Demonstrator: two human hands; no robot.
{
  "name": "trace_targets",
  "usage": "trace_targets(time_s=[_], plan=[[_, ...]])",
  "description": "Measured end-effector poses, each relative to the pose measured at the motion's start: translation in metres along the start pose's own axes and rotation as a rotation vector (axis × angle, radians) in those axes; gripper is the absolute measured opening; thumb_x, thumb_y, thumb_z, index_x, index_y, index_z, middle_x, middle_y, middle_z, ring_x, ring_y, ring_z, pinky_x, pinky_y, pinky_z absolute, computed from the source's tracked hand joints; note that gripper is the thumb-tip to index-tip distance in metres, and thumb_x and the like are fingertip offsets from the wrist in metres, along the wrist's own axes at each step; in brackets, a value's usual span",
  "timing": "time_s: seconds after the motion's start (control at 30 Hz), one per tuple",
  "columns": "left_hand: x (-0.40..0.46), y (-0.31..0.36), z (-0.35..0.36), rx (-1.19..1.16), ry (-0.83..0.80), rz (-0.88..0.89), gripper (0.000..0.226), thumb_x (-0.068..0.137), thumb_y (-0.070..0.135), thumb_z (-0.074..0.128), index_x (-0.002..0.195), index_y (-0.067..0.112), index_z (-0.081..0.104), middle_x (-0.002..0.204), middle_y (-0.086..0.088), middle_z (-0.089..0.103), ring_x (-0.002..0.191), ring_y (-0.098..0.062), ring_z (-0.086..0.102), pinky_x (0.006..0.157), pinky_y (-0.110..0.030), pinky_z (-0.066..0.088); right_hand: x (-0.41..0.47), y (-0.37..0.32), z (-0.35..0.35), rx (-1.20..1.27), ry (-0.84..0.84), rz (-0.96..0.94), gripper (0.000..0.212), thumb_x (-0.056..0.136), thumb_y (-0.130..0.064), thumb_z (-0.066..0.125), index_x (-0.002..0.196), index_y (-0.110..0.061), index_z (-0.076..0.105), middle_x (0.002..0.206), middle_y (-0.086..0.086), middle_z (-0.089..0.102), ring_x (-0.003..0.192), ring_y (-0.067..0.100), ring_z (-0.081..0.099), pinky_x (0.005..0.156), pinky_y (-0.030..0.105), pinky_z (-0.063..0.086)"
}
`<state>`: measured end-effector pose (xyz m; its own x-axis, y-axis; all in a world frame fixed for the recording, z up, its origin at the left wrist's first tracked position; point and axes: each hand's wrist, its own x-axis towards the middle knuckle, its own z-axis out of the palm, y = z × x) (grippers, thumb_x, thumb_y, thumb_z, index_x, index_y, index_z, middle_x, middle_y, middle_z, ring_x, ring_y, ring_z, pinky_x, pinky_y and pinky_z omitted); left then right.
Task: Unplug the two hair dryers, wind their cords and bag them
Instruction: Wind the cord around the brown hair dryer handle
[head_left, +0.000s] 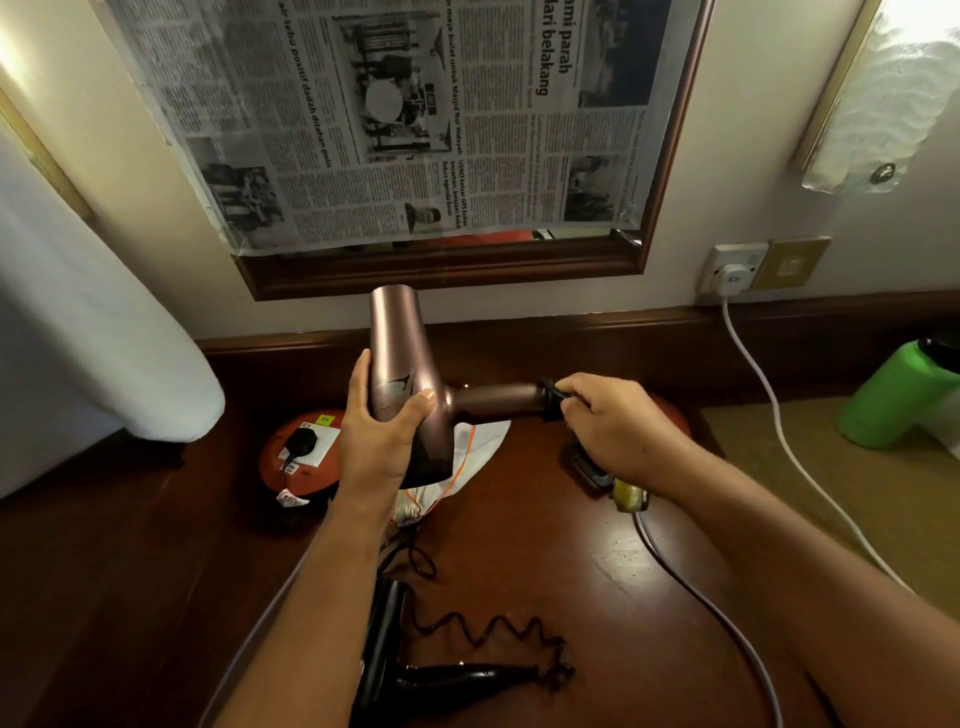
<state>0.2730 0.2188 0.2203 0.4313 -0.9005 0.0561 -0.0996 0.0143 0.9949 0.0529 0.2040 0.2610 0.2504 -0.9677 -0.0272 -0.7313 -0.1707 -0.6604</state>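
Pink dryer (410, 387) held up over the surface (545, 545), cord end being worked

Left hand (376, 441) wraps its fingers round the dryer's barrel to steady it, while the right hand (613, 421) pinches the black cord collar (549, 399) at the handle's tip, probably to start winding; below the dryer lies the white bag (467, 457), nearer still the black dryer (410, 670), its plug (301, 440) apparently still in the socket to the left

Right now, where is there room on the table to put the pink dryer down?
Bare wood lies left of the black dryer, below the red extension reel. The middle is crowded: white bag, coiled cord, grey cord.
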Motion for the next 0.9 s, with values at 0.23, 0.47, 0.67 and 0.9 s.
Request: trace_targets(time_s=[0.23, 0.47, 0.67, 0.9], plan=[[0.000, -0.001, 0.002, -0.064, 0.046, -0.037, 0.080, 0.079, 0.013, 0.074, 0.146, 0.032, 0.034, 0.118, 0.004, 0.054, 0.096, -0.007, 0.060, 0.081, -0.023, 0.050, -0.010, 0.016, 0.032, 0.703, 0.132, 0.147, 0.017, 0.098, -0.007, 0.043, 0.096, -0.013, 0.059, 0.073, 0.006, 0.056, 0.054, 0.011, 0.043, 0.048, 0.027, 0.036], [0.000, -0.001, 0.001, -0.134, 0.049, -0.115, 0.079, 0.079, 0.015, 0.074, 0.145, 0.034, 0.036, 0.123, 0.001, 0.054, 0.098, -0.015, 0.062, 0.086, -0.034, 0.053, -0.021, 0.024, 0.053, 0.773, 0.129, 0.168, 0.034, 0.099, -0.030, 0.046, 0.083, -0.003, 0.060, 0.058, 0.005, 0.050, 0.045, 0.015, 0.042, 0.047, 0.030, 0.039], [0.001, 0.001, 0.000, -0.194, 0.049, -0.167, 0.077, 0.079, 0.017, 0.073, 0.144, 0.037, 0.037, 0.111, 0.008, 0.057, 0.093, -0.013, 0.063, 0.071, -0.029, 0.053, -0.023, 0.028, 0.059, 0.906, 0.063, 0.144, 0.040, 0.095, -0.038, 0.047, 0.074, -0.006, 0.053, 0.049, 0.003, 0.040, 0.043, 0.015, 0.036, 0.047, 0.028, 0.037], [0.006, 0.005, -0.003, -0.257, 0.038, -0.204, 0.075, 0.079, 0.018, 0.074, 0.142, 0.038, 0.040, 0.110, 0.007, 0.061, 0.092, -0.017, 0.067, 0.066, -0.030, 0.055, -0.027, 0.042, 0.062, 0.967, -0.073, 0.062, 0.027, 0.102, -0.015, 0.036, 0.095, -0.006, 0.060, 0.066, 0.001, 0.046, 0.059, 0.012, 0.040, 0.059, 0.023, 0.035]])
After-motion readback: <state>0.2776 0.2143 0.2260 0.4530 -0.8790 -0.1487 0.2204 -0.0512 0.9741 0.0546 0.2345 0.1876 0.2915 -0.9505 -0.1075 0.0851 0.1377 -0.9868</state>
